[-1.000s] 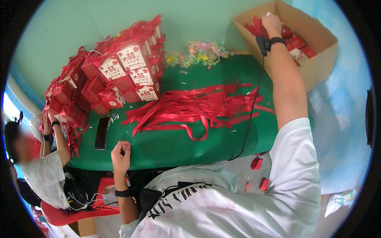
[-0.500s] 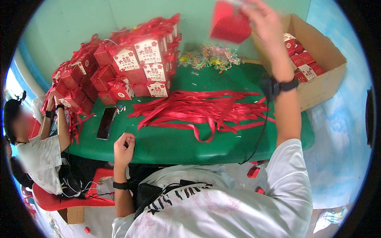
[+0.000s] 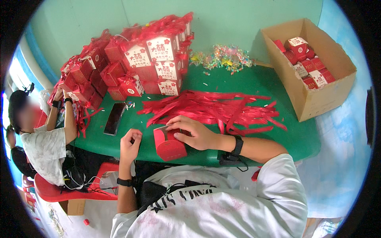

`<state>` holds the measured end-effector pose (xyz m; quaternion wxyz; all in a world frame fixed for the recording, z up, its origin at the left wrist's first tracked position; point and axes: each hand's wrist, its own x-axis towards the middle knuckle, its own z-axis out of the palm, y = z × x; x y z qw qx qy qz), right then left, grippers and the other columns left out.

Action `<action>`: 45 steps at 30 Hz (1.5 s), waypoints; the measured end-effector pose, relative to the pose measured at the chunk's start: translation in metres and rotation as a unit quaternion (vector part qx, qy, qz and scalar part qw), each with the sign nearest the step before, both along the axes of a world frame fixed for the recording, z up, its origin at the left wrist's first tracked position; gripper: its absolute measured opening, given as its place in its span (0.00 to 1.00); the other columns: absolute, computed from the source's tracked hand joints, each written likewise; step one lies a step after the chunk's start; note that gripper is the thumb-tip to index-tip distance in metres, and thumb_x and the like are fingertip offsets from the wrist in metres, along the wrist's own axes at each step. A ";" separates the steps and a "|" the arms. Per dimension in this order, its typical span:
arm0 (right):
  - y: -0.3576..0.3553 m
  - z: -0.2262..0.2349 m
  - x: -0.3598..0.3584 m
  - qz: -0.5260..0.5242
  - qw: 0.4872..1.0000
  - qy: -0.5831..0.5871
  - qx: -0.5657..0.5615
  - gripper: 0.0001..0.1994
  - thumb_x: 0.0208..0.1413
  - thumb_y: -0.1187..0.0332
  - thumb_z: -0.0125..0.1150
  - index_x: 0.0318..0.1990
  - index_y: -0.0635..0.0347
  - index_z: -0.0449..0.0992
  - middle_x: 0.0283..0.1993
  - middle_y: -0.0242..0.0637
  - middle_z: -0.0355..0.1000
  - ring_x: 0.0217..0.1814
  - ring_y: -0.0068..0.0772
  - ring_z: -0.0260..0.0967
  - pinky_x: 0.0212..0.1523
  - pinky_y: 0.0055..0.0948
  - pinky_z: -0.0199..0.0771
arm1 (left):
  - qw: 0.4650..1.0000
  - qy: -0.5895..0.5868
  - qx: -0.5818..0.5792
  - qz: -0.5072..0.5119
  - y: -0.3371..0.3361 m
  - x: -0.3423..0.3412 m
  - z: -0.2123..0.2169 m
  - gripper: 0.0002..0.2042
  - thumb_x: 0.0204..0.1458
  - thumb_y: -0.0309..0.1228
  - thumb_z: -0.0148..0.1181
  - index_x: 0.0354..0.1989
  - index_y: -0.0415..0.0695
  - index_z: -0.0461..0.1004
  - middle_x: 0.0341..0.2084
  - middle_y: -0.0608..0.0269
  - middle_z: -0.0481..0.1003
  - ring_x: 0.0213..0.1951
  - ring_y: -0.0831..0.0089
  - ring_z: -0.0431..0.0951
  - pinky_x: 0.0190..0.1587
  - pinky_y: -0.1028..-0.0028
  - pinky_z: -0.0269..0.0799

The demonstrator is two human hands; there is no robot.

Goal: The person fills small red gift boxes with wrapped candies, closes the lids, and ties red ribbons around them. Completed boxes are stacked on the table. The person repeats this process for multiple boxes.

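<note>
My right hand (image 3: 194,135) is closed on the top of a small red gift box (image 3: 170,143), near the front edge of the green table. The box has a domed side, and its top is partly hidden under my fingers. To the left of the box, apart from it, my left hand (image 3: 131,144) is loosely curled, with nothing visible in it. Just beyond the gift box lies a heap of red ribbons (image 3: 210,105). A dark phone (image 3: 115,118) rests on the table beyond my left hand.
Finished-looking red and white boxes tied with ribbon (image 3: 164,71) are stacked at the back left. Colourful wrapped candies (image 3: 224,57) lie against the wall. A cardboard carton (image 3: 323,99) at the right holds more boxes. A co-worker (image 3: 47,139) reaches into the left stack.
My right hand has brought the red gift box from beside the carton down to the table in front of me. My left hand stays curled near the table edge.
</note>
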<state>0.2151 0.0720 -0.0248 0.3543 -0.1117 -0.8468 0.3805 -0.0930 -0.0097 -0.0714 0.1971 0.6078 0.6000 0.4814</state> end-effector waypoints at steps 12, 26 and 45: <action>-0.008 -0.019 0.000 0.051 0.998 -0.022 -0.009 0.30 0.65 0.61 0.63 0.71 0.60 0.64 0.67 0.51 0.65 0.73 0.52 0.62 0.76 0.46 0.58 | 0.975 0.211 0.058 0.031 -0.004 0.019 0.003 0.01 0.55 0.22 0.61 0.35 0.40 0.77 0.22 0.57 0.70 0.25 0.63 0.72 0.31 0.64 0.68; -0.006 -0.024 -0.001 0.035 0.999 -0.011 0.001 0.30 0.64 0.65 0.65 0.71 0.59 0.62 0.65 0.45 0.66 0.68 0.45 0.66 0.68 0.40 0.66 | 0.977 0.199 0.076 0.031 -0.002 0.017 -0.002 0.02 0.53 0.19 0.59 0.34 0.37 0.75 0.24 0.56 0.70 0.27 0.61 0.71 0.33 0.64 0.67; -0.003 -0.033 -0.005 -0.006 0.998 0.010 0.066 0.29 0.62 0.65 0.66 0.69 0.58 0.64 0.62 0.44 0.67 0.61 0.42 0.71 0.59 0.38 0.73 | 0.977 0.192 0.092 0.021 -0.002 0.016 -0.005 0.02 0.54 0.20 0.61 0.35 0.38 0.76 0.23 0.56 0.70 0.26 0.61 0.71 0.31 0.64 0.67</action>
